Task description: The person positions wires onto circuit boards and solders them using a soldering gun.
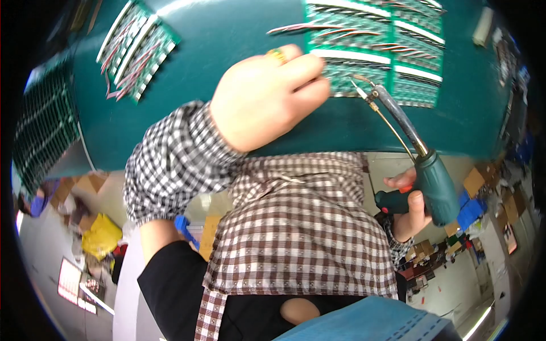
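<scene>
My right hand (414, 211) grips the dark green handle of a soldering gun (439, 190), the kind with a thin solder feed tube beside its metal barrel. The gun's tip points up and left, over the lower edge of a panel of green circuit boards (416, 94); whether it touches is hard to tell. Close to that tip is my left hand (267, 98), its fingers curled together at the panel's left part. Whatever its fingertips may pinch is hidden beneath them. Red, black and white wires (318, 26) lie across the boards, some sticking out leftward.
A smaller group of wired circuit boards (138, 51) lies at the left of the green table mat (227, 34). Further left stands a rack of dark boards (48, 119). A pale cylindrical object (483, 26) rests at the far right. Boxes and a yellow bag (102, 236) are on the floor.
</scene>
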`<state>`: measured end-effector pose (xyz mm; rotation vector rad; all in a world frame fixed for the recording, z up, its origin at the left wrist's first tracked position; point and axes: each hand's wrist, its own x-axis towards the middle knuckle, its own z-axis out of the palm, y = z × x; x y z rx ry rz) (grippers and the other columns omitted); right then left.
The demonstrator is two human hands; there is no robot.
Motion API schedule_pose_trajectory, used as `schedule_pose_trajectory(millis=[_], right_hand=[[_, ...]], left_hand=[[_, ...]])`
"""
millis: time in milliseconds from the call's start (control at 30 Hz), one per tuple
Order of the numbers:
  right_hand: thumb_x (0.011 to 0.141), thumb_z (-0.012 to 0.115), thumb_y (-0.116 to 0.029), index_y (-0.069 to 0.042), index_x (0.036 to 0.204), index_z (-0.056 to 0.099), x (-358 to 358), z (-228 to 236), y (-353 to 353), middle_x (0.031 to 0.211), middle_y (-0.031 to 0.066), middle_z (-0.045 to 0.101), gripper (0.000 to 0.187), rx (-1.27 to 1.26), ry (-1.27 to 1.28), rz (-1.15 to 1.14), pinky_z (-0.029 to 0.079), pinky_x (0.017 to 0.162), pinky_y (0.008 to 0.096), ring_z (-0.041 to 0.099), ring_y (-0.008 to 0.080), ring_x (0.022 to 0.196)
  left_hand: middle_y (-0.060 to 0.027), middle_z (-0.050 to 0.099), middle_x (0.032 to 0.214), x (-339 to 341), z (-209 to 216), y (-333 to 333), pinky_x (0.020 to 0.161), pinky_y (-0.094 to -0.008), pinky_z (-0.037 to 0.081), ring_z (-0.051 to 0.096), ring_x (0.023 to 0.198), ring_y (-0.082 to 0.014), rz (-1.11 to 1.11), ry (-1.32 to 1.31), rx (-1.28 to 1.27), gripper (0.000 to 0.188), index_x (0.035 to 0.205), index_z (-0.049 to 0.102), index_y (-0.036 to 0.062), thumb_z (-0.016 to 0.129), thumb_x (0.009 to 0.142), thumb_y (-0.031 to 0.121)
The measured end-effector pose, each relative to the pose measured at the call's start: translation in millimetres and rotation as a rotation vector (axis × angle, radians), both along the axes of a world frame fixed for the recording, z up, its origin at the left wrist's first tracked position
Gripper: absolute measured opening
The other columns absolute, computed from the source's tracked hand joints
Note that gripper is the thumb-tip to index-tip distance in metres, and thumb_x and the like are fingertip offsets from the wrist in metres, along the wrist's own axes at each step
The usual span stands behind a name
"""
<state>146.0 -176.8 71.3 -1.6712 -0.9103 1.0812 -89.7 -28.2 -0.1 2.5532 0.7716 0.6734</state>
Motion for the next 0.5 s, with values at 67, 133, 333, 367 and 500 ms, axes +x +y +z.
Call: schedule_pose_trajectory(millis=[67, 133, 333, 367, 500], right_hand=[[0.083, 0.056, -0.027, 0.008, 0.110, 0.045, 15.0, -5.1, 3.6, 0.081, 0.0133, 0.053, 0.045, 0.097, 0.086, -0.115, 0.053, 0.059, 0.0387, 0.056, 0.0235, 0.068], [0.085, 0.055, -0.026, 0.007, 0.110, 0.045, 40.7, -4.2, 22.4, 0.083, 0.0129, 0.054, 0.043, 0.189, 0.079, -0.189, 0.054, 0.058, 0.0377, 0.057, 0.0223, 0.068], [0.089, 0.053, -0.019, 0.006, 0.102, 0.055, 113.7, 42.3, 74.6, 0.091, 0.0148, 0.062, 0.028, 0.621, -0.439, -0.650, 0.055, 0.063, 0.0340, 0.063, 0.0248, 0.078], [0.087, 0.057, -0.019, 0.007, 0.101, 0.056, 142.3, 24.2, 89.3, 0.091, 0.0156, 0.062, 0.029, 0.708, -0.562, -0.593, 0.055, 0.060, 0.0319, 0.064, 0.0241, 0.076], [0.080, 0.066, -0.014, 0.009, 0.097, 0.059, 207.6, -7.6, 157.8, 0.086, 0.0159, 0.064, 0.030, 0.438, -0.408, -0.666, 0.053, 0.053, 0.0285, 0.065, 0.0223, 0.066]], left_hand=[[-0.0057, 0.054, 0.079, 1.2, 6.5, 1.2, 0.058, -0.0302, 0.046, 0.054, 0.068, -0.0213, 0.006, -0.025, -0.045, 0.032, 0.090, 0.062, 0.0025, 0.063, 0.059, 0.000], [-0.0048, 0.052, 0.079, -0.1, 7.1, -5.0, 0.056, -0.0298, 0.047, 0.053, 0.069, -0.0204, 0.054, -0.023, -0.028, 0.029, 0.087, 0.060, 0.0045, 0.061, 0.058, 0.004], [-0.0063, 0.054, 0.078, -5.9, 16.9, -5.9, 0.056, -0.0299, 0.046, 0.054, 0.066, -0.0212, 0.015, -0.048, -0.089, 0.028, 0.088, 0.061, 0.0012, 0.062, 0.060, -0.004], [-0.0063, 0.054, 0.078, -7.2, 17.2, -9.9, 0.056, -0.0299, 0.046, 0.054, 0.066, -0.0212, 0.025, -0.048, -0.072, 0.028, 0.088, 0.061, 0.0012, 0.062, 0.060, -0.004], [-0.0067, 0.053, 0.078, -2.2, 15.6, -5.7, 0.056, -0.0302, 0.047, 0.054, 0.066, -0.0214, 0.041, -0.021, -0.059, 0.027, 0.088, 0.062, 0.0011, 0.062, 0.061, -0.004]])
